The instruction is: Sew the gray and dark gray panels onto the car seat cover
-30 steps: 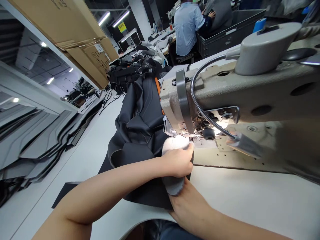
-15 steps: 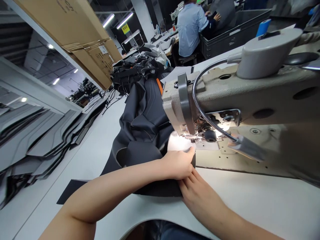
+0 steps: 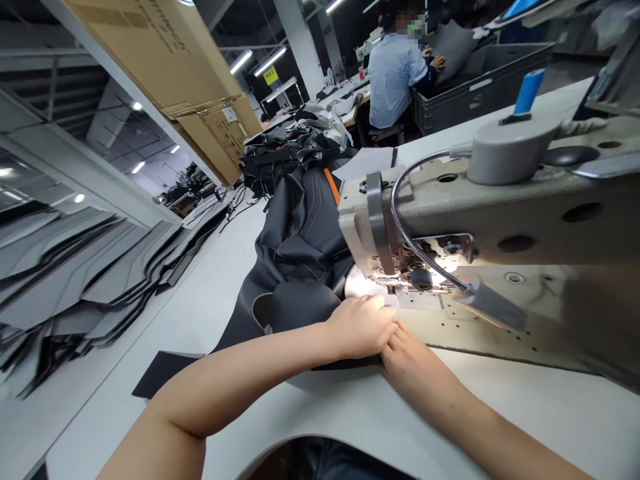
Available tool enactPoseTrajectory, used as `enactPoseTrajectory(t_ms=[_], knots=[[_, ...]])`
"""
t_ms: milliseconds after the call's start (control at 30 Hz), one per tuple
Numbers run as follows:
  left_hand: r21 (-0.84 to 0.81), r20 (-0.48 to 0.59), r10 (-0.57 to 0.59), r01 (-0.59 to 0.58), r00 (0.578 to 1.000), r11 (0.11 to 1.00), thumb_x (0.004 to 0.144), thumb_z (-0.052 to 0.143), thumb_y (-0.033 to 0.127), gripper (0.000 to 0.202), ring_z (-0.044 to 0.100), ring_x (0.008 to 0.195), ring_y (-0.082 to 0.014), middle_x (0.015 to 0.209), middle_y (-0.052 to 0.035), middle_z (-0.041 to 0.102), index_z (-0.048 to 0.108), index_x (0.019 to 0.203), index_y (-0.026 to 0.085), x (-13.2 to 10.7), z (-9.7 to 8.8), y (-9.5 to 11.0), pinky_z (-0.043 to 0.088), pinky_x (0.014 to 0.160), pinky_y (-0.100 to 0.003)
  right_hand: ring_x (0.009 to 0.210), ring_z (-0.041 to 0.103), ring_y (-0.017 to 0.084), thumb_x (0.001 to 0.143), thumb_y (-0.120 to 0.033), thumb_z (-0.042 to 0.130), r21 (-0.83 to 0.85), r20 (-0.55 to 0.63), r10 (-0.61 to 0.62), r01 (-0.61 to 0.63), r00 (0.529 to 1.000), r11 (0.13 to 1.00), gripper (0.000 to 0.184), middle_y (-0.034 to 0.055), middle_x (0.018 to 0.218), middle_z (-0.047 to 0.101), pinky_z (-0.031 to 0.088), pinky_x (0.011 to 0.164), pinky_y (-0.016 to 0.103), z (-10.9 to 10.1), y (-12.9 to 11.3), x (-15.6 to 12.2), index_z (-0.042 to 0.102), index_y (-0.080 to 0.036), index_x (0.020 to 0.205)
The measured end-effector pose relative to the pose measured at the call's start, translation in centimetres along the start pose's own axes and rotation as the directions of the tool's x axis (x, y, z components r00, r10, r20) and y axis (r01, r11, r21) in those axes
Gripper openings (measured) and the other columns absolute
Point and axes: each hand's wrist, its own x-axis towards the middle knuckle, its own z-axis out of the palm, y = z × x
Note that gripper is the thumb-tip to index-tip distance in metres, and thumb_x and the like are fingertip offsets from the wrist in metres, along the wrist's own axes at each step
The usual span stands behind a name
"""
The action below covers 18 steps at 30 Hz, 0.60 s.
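Note:
My left hand (image 3: 361, 327) is closed on the edge of a dark fabric piece (image 3: 295, 267), right in front of the needle area of a grey sewing machine (image 3: 480, 213). A small patch of white backing (image 3: 356, 287) shows under the machine's lamp just beyond my knuckles. My right hand (image 3: 407, 357) lies flat against the left hand, its fingers pressing the fabric edge onto the white table (image 3: 500, 407). The fingertips of both hands are partly hidden by each other. The dark fabric runs away from me across the table, with an orange strip (image 3: 330, 187) on it.
Stacks of grey cut panels (image 3: 85, 280) lie at the left. Cardboard boxes (image 3: 165, 60) sit on a shelf above. A heap of dark pieces (image 3: 285, 150) is farther back. A person in a light blue shirt (image 3: 395, 80) sits at a grey bin (image 3: 480, 87) behind.
The fabric has fed forward under the machine, so less white backing shows. My right hand has slid up from the table's near edge to meet the left. My view has shifted right.

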Motion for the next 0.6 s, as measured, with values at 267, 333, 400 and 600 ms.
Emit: enactPoseTrajectory(t_ms=[267,333,400,600], knots=[[0.07,-0.077,-0.078,0.084,0.994,0.994,0.068,0.063,0.021,0.077,0.027,0.133,-0.0304,0.146,-0.0115,0.03,0.034,0.14,0.026,-14.2,2.4,-8.7,0.02,0.11,-0.048,0.098,0.057,0.028,0.08,-0.011,0.048,0.029,-0.093,-0.07,0.073,0.993,0.997,0.038,0.0138,0.105,0.062,0.047,0.087,0.043,-1.9,0.0,0.2,0.055,-0.011,0.116],[0.009,-0.12,-0.257,0.26,0.959,0.966,0.069,0.057,0.015,0.069,0.035,0.129,-0.0268,0.141,-0.0116,0.039,0.041,0.136,0.023,-16.7,2.6,-11.2,0.025,0.108,-0.044,0.106,0.054,0.028,0.084,-0.011,0.046,0.01,-0.206,-0.179,0.185,0.962,0.983,0.044,0.0148,0.116,0.059,0.044,0.09,0.044,-2.6,-0.9,0.1,0.048,-0.012,0.127],[-0.045,-0.167,-0.344,0.341,0.924,0.939,0.07,0.053,0.011,0.061,0.039,0.125,-0.0237,0.134,-0.0109,0.047,0.048,0.13,0.021,-17.8,2.5,-12.8,0.027,0.108,-0.041,0.103,0.056,0.025,0.084,-0.007,0.044,0.046,-0.274,-0.323,0.348,0.906,0.936,0.043,0.0125,0.113,0.06,0.045,0.087,0.04,-3.1,-2.5,0.0,0.049,-0.016,0.127],[-0.136,-0.186,-0.445,0.426,0.876,0.894,0.069,0.048,0.006,0.038,0.054,0.106,-0.0208,0.108,-0.0093,0.062,0.06,0.103,0.014,-17.4,0.7,-12.0,0.04,0.095,-0.031,0.082,0.061,0.02,0.086,-0.012,0.042,0.197,-0.036,-0.299,0.3,0.954,0.933,0.035,0.0079,0.094,0.064,0.051,0.072,0.032,-2.0,-6.2,0.4,0.051,-0.018,0.119]])
